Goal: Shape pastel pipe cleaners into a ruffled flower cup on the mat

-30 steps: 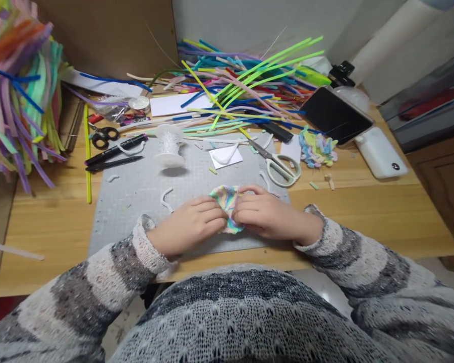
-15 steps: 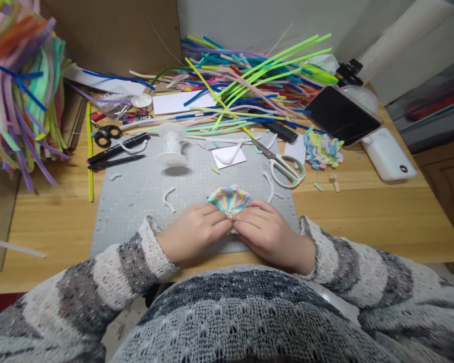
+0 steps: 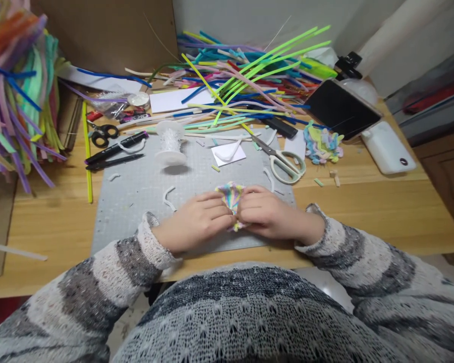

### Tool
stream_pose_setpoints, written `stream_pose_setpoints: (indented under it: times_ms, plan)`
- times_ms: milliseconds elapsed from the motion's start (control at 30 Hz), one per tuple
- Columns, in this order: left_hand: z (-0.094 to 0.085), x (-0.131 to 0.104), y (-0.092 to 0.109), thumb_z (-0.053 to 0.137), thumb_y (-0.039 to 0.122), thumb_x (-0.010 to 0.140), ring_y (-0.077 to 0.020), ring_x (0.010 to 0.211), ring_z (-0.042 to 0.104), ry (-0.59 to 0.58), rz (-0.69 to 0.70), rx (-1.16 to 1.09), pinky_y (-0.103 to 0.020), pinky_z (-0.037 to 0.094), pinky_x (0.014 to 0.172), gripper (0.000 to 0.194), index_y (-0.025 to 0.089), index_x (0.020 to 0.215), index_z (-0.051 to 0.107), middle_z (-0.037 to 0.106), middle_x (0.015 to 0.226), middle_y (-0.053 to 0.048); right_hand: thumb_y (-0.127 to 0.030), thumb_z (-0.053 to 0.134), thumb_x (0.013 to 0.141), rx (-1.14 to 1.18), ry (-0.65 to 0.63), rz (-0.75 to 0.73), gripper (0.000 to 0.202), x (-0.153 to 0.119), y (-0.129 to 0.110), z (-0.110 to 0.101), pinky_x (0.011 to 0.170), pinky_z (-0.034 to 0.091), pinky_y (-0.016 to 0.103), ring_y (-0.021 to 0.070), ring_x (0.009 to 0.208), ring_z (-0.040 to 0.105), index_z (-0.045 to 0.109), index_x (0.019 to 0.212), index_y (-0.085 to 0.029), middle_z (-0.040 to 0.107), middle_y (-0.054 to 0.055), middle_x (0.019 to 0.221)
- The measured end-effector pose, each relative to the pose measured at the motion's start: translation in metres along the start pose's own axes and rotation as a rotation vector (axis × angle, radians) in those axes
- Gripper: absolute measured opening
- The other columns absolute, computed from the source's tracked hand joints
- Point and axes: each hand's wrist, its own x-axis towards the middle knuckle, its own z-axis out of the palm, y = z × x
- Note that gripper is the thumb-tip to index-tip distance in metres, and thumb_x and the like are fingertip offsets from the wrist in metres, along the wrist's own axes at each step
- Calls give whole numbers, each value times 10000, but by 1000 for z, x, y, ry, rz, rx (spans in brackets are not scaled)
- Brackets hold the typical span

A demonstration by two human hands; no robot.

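A round, pleated disc of pastel pipe cleaners (image 3: 231,197), striped pink, yellow, blue and purple, is held low over the grey cutting mat (image 3: 136,222). My left hand (image 3: 202,219) grips its left side, with thumb and fingers closed near the middle. On the opposite side my right hand (image 3: 264,212) has its fingers curled over the disc. Both hands cover much of it, so only the far part and a small piece at the near edge show. A short white pipe cleaner piece (image 3: 169,198) lies beside my left hand.
Scissors with pale handles (image 3: 287,166) and a spool of clear line (image 3: 170,143) stand beyond my hands. Markers (image 3: 117,151) and black scissors (image 3: 104,135) lie left. Loose pipe cleaners (image 3: 245,75) are heaped behind. A phone (image 3: 344,108) and a pastel bundle (image 3: 323,143) are at right.
My right hand has shifted its hold higher on the disc, and its wrist has risen. Both hands now cover more of the disc's sides, so its visible part looks narrower.
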Motion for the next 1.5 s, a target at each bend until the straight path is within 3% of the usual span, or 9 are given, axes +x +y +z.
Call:
stream_pose_setpoints:
  times_ms: [133,433,600,767,967,1067,1133,1267,1500]
  plan:
    - [-2,-2,-4,419,188,967,-160,980,598,-13,59,28,-385,447,992,208,157,979,625,684,1024,-41,-169,502,886,-26,-73,-35,106,-3,4,-6,991,311,374,123,845,584,597,884,-217,669,-16,849]
    - [4,-2,15,406,144,945,-168,745,588,69,-44,129,-339,522,764,268,121,760,598,657,793,-67,-136,414,924,-212,163,99,171,-3,-32,17,909,398,322,146,808,571,580,915,-177,671,26,833]
    - [7,1,14,422,170,944,-167,773,595,42,-100,87,-335,509,778,193,127,861,590,645,811,-60,-115,433,866,-130,252,151,131,-3,-30,21,881,426,338,152,744,556,539,874,-190,630,20,758]
    - [10,4,12,427,184,937,-169,739,582,27,-141,56,-323,494,731,172,137,859,573,629,768,-43,-105,468,807,-71,225,223,83,-2,-27,23,843,443,346,150,683,519,503,816,-180,583,21,716]
    - [6,2,4,437,199,950,-175,874,581,4,-54,31,-351,471,861,155,149,935,583,650,882,-42,-91,427,878,-50,59,-33,180,-5,-1,3,909,424,321,115,735,567,552,810,-202,641,-16,746]
    - [1,1,0,458,196,948,-182,976,563,-44,-6,41,-371,434,955,143,158,980,592,653,960,-37,-91,451,882,-72,-58,-33,177,-8,4,-8,982,373,341,112,864,592,579,921,-208,680,-8,902]
    - [0,0,1,468,200,942,-182,907,566,-64,4,81,-358,466,884,144,150,956,603,649,914,-41,-147,472,903,-113,-81,-12,134,-9,-2,-9,959,378,343,132,912,580,583,948,-207,675,4,942]
    - [2,-1,10,471,199,935,-178,762,550,-73,9,155,-334,486,726,172,136,840,599,627,828,-45,-176,425,952,-180,11,10,166,-7,-20,2,881,403,313,140,857,550,586,910,-182,658,18,865]
    - [5,-1,22,357,164,972,-179,847,583,51,-39,95,-343,501,784,267,119,878,603,660,880,-91,-164,413,948,-146,136,62,181,-10,-26,16,882,416,327,145,851,570,589,906,-177,676,32,860]
